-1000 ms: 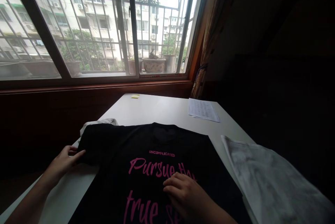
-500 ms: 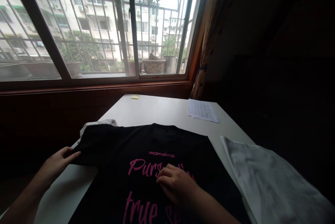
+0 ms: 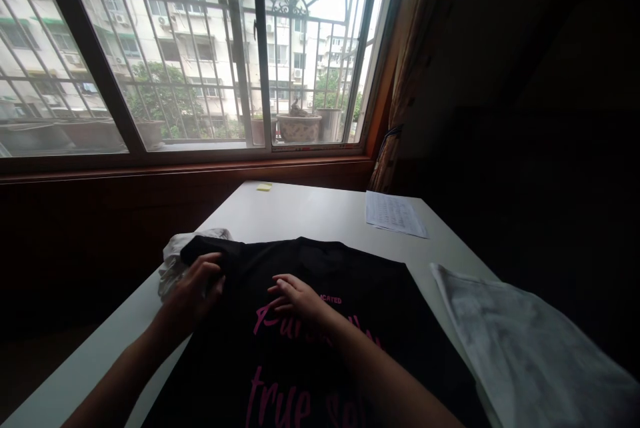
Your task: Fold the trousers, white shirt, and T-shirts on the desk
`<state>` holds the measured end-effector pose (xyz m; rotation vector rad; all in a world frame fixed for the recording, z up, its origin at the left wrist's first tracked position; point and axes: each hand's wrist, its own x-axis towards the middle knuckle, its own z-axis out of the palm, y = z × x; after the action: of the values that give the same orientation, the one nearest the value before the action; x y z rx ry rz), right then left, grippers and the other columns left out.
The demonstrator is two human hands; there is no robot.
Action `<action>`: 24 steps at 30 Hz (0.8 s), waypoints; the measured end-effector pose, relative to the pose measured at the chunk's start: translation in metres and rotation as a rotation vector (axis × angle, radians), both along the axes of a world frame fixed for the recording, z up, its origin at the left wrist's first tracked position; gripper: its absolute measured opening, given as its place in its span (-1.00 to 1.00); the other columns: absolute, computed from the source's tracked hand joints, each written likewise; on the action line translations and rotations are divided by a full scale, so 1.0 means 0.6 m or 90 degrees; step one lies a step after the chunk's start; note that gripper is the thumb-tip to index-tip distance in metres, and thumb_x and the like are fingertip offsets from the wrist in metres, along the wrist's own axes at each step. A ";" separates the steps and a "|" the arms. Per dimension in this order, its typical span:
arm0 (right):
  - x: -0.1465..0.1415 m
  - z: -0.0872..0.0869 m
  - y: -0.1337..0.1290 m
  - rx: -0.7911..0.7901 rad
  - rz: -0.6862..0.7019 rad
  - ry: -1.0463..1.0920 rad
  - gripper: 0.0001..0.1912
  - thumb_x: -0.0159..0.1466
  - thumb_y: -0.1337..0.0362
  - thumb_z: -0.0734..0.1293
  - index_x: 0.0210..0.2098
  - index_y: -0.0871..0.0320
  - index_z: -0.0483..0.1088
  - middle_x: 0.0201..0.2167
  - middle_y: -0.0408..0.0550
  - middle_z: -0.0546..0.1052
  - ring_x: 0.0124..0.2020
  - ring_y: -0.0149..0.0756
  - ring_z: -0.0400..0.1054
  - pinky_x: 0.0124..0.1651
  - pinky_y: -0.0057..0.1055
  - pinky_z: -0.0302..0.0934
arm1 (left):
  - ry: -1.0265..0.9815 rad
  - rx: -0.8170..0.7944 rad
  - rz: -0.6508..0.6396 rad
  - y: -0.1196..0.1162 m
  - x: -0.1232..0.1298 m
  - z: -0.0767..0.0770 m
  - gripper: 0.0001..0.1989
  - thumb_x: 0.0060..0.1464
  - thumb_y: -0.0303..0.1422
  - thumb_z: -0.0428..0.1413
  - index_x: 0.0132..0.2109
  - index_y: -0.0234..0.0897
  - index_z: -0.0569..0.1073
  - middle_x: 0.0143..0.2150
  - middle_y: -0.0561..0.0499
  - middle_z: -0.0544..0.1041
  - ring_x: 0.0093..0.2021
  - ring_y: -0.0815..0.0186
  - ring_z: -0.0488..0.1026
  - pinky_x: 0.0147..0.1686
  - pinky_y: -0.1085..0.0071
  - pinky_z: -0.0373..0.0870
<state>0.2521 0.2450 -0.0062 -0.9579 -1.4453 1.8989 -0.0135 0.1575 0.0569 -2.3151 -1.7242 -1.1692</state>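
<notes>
A black T-shirt (image 3: 310, 258) with pink lettering lies spread on the white table, its collar edge toward the window. My left hand (image 3: 199, 281) is at the shirt's left sleeve, fingers bent and closed on the dark cloth, which is folded in toward the body of the shirt. Over the upper lettering is my right hand (image 3: 295, 296), its fingers apart and nothing held in them; whether it touches the fabric I cannot tell. Part of the word above the large print is hidden behind it.
Crumpled white cloth (image 3: 173, 265) lies beside the left sleeve. A pale grey-white cloth (image 3: 520, 341) covers the table's right edge. Printed sheets (image 3: 395, 213) and a yellow sticky note (image 3: 264, 187) are on the far part of the white table (image 3: 310, 205), below a barred window.
My left hand has moved right and away from me, bringing the outstretched left sleeve inward. My right hand has shifted left and farther up the shirt, and its fingers have spread.
</notes>
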 end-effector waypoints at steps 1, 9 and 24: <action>-0.007 -0.003 0.008 -0.022 -0.011 0.011 -0.57 0.38 -0.03 0.29 0.10 0.10 0.35 -0.01 0.09 0.56 -0.22 -0.21 0.56 -0.08 -0.16 0.44 | 0.045 0.004 -0.050 -0.003 0.023 -0.002 -0.92 0.34 -0.34 0.02 -0.07 -0.20 0.38 0.17 -0.17 0.48 0.03 0.17 0.56 -0.09 0.31 0.58; -0.007 0.002 0.039 0.040 -0.125 -0.013 -0.51 0.40 -0.15 0.18 0.13 0.02 0.27 0.12 0.07 0.42 -0.15 -0.24 0.47 -0.07 -0.17 0.39 | 0.274 0.030 -0.429 -0.057 0.145 -0.033 -0.77 0.32 -0.47 0.11 0.09 -0.23 0.48 0.18 -0.12 0.55 0.30 0.14 0.40 0.19 0.26 0.51; 0.047 0.022 0.036 0.766 0.125 -0.329 -0.63 0.13 0.42 0.46 -0.07 0.05 0.49 0.10 0.01 0.45 0.07 -0.13 0.32 0.13 -0.18 0.31 | 0.092 -0.140 -0.025 -0.092 -0.030 -0.107 -0.66 0.25 -0.43 0.09 0.14 -0.08 0.37 0.05 -0.07 0.47 -0.05 0.16 0.50 -0.13 0.28 0.60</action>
<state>0.2801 0.2664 0.0067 -0.6767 -2.5386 0.5442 -0.0314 0.1021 -0.0072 -2.4943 -1.8467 -0.8294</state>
